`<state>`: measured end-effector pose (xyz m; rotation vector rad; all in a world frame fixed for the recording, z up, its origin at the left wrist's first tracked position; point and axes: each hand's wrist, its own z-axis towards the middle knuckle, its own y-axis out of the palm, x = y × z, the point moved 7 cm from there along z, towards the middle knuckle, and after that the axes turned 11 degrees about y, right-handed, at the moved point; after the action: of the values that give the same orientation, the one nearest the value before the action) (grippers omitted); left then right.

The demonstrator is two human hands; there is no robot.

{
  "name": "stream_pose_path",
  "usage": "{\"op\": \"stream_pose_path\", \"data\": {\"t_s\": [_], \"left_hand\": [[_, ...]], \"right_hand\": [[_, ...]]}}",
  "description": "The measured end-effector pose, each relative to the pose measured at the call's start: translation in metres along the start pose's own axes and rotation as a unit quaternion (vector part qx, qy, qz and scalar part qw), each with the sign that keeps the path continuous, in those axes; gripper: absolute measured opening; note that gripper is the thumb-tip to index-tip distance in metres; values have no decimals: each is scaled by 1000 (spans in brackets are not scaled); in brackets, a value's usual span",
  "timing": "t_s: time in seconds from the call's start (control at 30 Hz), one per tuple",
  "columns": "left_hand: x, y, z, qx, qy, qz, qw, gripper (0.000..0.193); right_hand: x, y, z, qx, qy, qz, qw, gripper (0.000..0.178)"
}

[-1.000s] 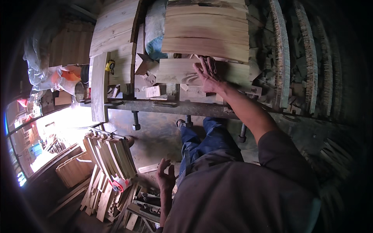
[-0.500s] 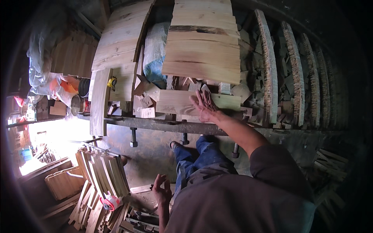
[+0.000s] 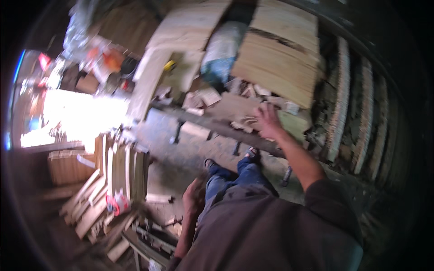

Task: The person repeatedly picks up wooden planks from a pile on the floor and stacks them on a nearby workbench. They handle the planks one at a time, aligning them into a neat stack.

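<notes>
Strips [image 3: 118, 169] of wood lean stacked at near left, a red-and-white roll [image 3: 118, 204] against them. Farther off lies a yellow tape measure [image 3: 170, 65]. The left hand [image 3: 193, 195] is beside the person's body, curled; blur hides whether its grip holds anything. Centre, a loose board [image 3: 230, 106] lies before a wooden panel [image 3: 276, 61], the right hand [image 3: 268, 120] on it, grip open.

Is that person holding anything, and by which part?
The right grip rests open on top of a wooden board, with no grasp visible. The left grip is curled and blurred, so I can't tell if it holds anything.
</notes>
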<state>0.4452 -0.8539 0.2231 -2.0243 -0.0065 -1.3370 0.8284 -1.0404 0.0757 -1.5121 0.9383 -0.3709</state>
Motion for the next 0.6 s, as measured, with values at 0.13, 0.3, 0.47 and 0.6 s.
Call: {"op": "stream_pose_path", "data": {"t_s": [0.13, 0.3, 0.47, 0.6], "left_hand": [[7, -23, 20, -26, 8, 40, 999, 41], [-37, -58, 19, 33, 71, 15, 997, 46], [-128, -85, -14, 150, 65, -103, 981, 42], [-147, -132, -23, 130, 53, -47, 989, 43]], "right_hand": [[6, -23, -23, 93, 136, 58, 985, 76], [-55, -39, -107, 157, 184, 90, 966, 62], [-198, 1, -160, 62, 49, 153, 985, 64], [-257, 57, -142, -134, -105, 155, 973, 63]]}}
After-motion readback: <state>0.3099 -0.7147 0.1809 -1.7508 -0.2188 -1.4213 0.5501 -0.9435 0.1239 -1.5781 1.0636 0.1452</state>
